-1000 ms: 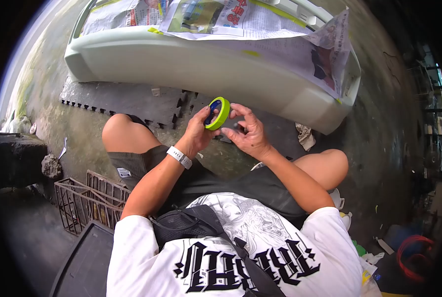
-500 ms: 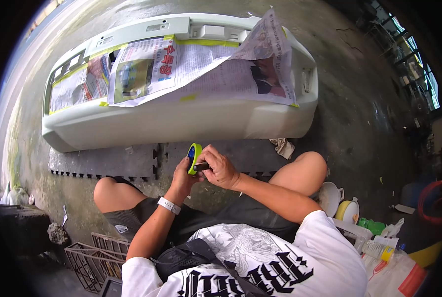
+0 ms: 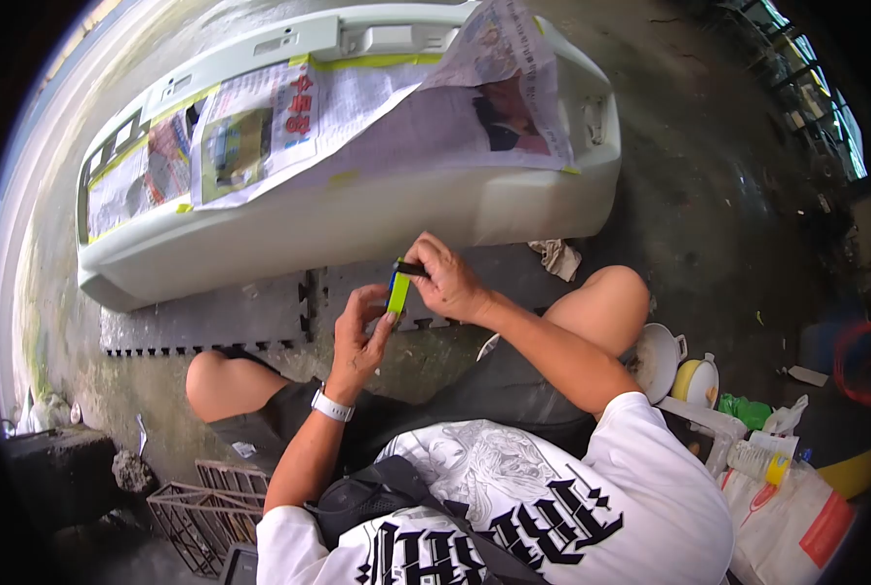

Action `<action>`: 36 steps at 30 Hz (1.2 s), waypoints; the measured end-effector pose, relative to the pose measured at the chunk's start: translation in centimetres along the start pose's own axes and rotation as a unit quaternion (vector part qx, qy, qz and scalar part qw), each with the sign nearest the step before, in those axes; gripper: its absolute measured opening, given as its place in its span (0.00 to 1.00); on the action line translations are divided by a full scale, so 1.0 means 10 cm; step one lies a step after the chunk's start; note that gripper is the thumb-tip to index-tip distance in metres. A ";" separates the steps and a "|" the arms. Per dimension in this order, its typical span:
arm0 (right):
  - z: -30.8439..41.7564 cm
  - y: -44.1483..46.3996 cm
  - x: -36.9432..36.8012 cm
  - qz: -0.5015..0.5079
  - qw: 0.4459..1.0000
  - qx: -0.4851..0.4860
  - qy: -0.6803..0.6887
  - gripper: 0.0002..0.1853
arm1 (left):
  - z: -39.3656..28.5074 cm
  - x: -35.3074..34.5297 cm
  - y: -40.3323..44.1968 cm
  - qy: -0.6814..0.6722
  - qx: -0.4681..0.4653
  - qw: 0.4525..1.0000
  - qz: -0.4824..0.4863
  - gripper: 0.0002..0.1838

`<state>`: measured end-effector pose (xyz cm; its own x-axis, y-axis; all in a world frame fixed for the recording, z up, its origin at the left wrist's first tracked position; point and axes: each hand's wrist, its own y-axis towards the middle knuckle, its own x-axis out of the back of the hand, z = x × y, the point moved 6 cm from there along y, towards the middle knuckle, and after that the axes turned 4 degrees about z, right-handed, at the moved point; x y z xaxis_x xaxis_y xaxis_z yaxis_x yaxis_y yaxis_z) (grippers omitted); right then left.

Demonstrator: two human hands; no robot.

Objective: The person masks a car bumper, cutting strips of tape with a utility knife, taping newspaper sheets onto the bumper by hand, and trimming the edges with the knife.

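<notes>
My left hand (image 3: 359, 336) holds a roll of yellow-green tape (image 3: 397, 294) with a blue inner core, seen nearly edge-on. The fingers of my right hand (image 3: 445, 281) are closed on a small dark object (image 3: 413, 268), which touches or overlaps the top of the roll; what it is exactly I cannot make out. Beyond both hands lies a pale bumper-like panel (image 3: 357, 224), partly covered with newspaper (image 3: 387, 127) held by yellow-green tape strips. The newspaper's right part is creased and stands up.
Grey foam mats (image 3: 201, 322) lie under the panel, with a crumpled cloth (image 3: 555, 258) by its right end. Metal racks (image 3: 201, 517) are at the lower left. At the right are bowls (image 3: 656, 363), a yellow-capped bottle (image 3: 759, 462) and a plastic bag (image 3: 782, 517).
My head view has shifted, showing more of the panel than at first. My right hand has come to the roll with the dark object, and the roll has turned to show its outer face.
</notes>
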<state>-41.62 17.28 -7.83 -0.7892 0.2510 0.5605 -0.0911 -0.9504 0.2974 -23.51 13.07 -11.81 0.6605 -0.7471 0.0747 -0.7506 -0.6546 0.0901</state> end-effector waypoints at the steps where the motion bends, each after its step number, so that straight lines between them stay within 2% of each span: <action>1: 0.01 -0.01 0.01 0.001 1.000 -0.002 -0.019 0.14 | -0.09 -0.01 0.04 -0.006 -0.026 0.999 -0.017 0.20; 2: 0.01 -0.03 0.01 0.008 1.000 -0.013 -0.019 0.14 | -0.16 0.00 0.04 -0.012 -0.050 0.998 -0.035 0.17; 3: -0.01 -0.04 0.01 0.014 0.999 -0.022 -0.021 0.13 | -0.17 0.05 0.05 -0.010 -0.035 0.998 -0.044 0.17; 5: 0.02 -0.08 -0.03 0.021 1.000 -0.013 -0.017 0.13 | -0.16 0.03 0.04 0.045 -0.001 0.999 0.032 0.18; 6: 0.03 -0.09 -0.04 0.025 1.000 -0.006 -0.012 0.13 | -0.10 0.05 0.03 0.044 0.009 0.999 0.026 0.18; 9: 0.06 -0.08 -0.07 0.025 1.000 0.004 0.000 0.10 | 0.06 0.04 0.03 0.011 0.044 0.998 0.051 0.17; 11: -0.01 -0.07 -0.09 0.037 0.999 -0.010 0.003 0.10 | 0.08 -0.01 0.02 -0.080 0.034 0.991 0.098 0.20; 13: -0.03 -0.08 -0.08 0.051 0.998 -0.040 0.012 0.10 | 0.11 0.00 -0.02 -0.131 0.067 0.985 0.088 0.22; 15: -0.04 -0.07 0.00 0.023 0.993 -0.113 0.023 0.14 | 0.13 0.04 -0.06 -0.182 0.098 0.976 0.074 0.24; 16: -0.12 -0.09 -0.04 0.028 0.997 -0.063 0.045 0.18 | 0.17 0.09 -0.07 -0.224 0.132 0.964 0.049 0.26; 17: -0.14 -0.11 -0.01 0.034 0.996 -0.060 0.049 0.18 | 0.22 0.14 -0.08 -0.265 0.165 0.950 0.022 0.28; 19: -0.19 -0.16 -0.07 0.143 0.984 -0.102 0.039 0.17 | 0.26 0.23 -0.06 -0.262 0.174 0.949 -0.001 0.32; 20: -0.18 -0.18 -0.07 0.147 0.983 -0.099 0.042 0.17 | 0.25 0.27 -0.05 -0.259 0.166 0.951 -0.011 0.32; 22: -0.29 -0.31 -0.20 0.240 0.929 -0.253 0.125 0.15 | 0.23 0.31 -0.02 -0.259 0.155 0.953 -0.030 0.33; 26: -0.35 -0.40 -0.33 0.222 0.910 -0.266 0.229 0.15 | 0.23 0.30 -0.01 -0.263 0.153 0.952 -0.029 0.34; 29: -0.33 -0.41 -0.40 0.239 0.896 -0.247 0.282 0.20 | 0.24 0.30 -0.01 -0.262 0.153 0.952 -0.033 0.34; 31: -0.27 -0.41 -0.40 0.201 0.888 -0.239 0.337 0.19 | 0.24 0.31 0.00 -0.251 0.152 0.956 -0.027 0.34; 36: -0.24 -0.38 -0.35 0.215 0.886 -0.246 0.328 0.19 | 0.25 0.34 -0.01 -0.253 0.151 0.955 -0.029 0.34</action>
<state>-39.94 19.57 -12.81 -0.9840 -0.1604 -0.0775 0.1764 -0.9378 -0.2989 -21.21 10.28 -14.08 0.6651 -0.6185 -0.4184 -0.7344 -0.6434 -0.2163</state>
